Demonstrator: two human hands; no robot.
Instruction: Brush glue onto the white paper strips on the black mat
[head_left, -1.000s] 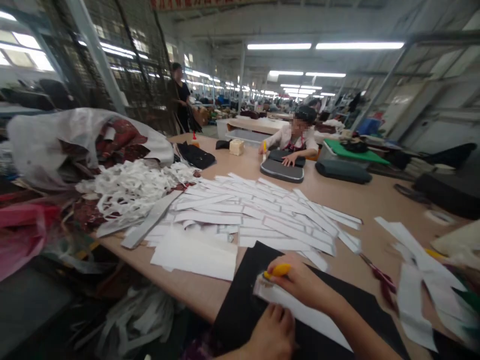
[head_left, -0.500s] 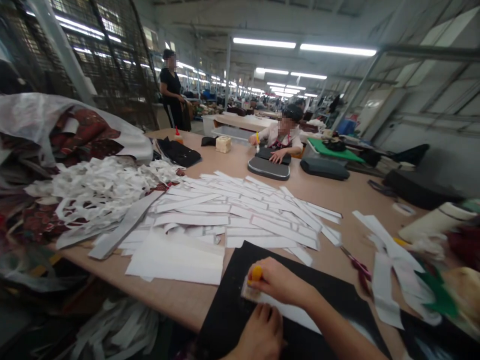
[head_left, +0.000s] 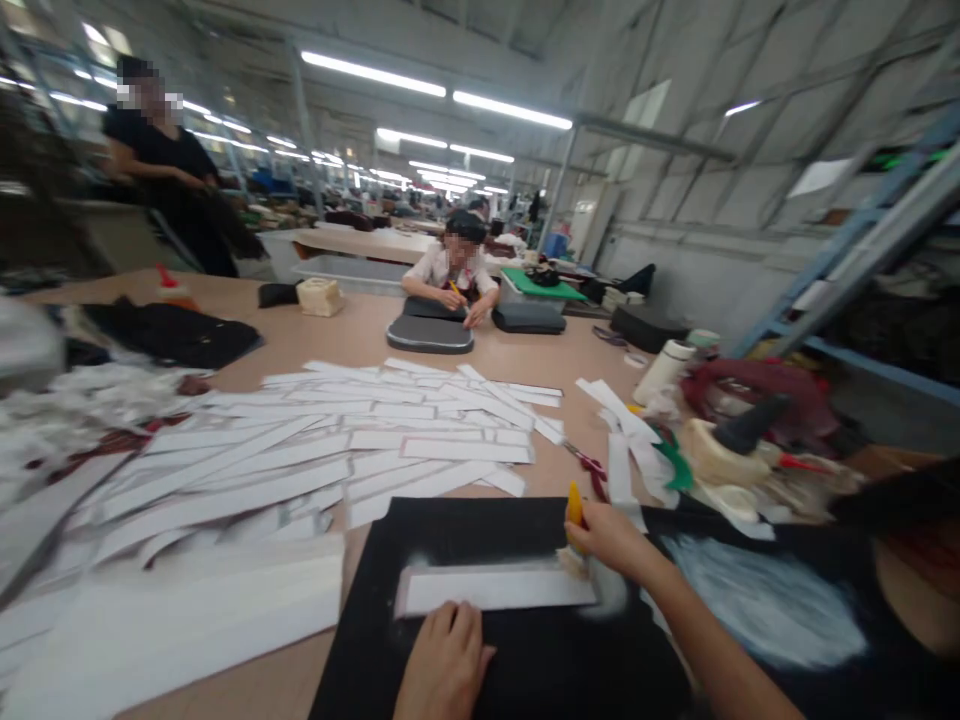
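Observation:
My right hand [head_left: 611, 535] is shut on a yellow-handled brush [head_left: 574, 506], whose tip rests at the right end of a long white paper strip [head_left: 495, 590]. My left hand [head_left: 444, 665] lies on the strip's lower left edge, holding nothing in its fingers. The strip sits on a black mat [head_left: 487, 660] marked with white smears. Up the table to the left spreads a loose layer of many white strips [head_left: 322, 450]. Red-handled scissors [head_left: 590, 465] lie just beyond my right hand.
The wooden table [head_left: 375, 340] runs forward to a seated co-worker [head_left: 450, 270] with dark grey padded pieces. A person in black [head_left: 165, 170] stands at far left. A cream roll, red material and scraps [head_left: 735, 430] crowd the right. Metal shelving stands at far right.
My head has turned right, so the room has slid left. The strip now lies crosswise, and the brush is at its right end. White smears on the mat have come into view.

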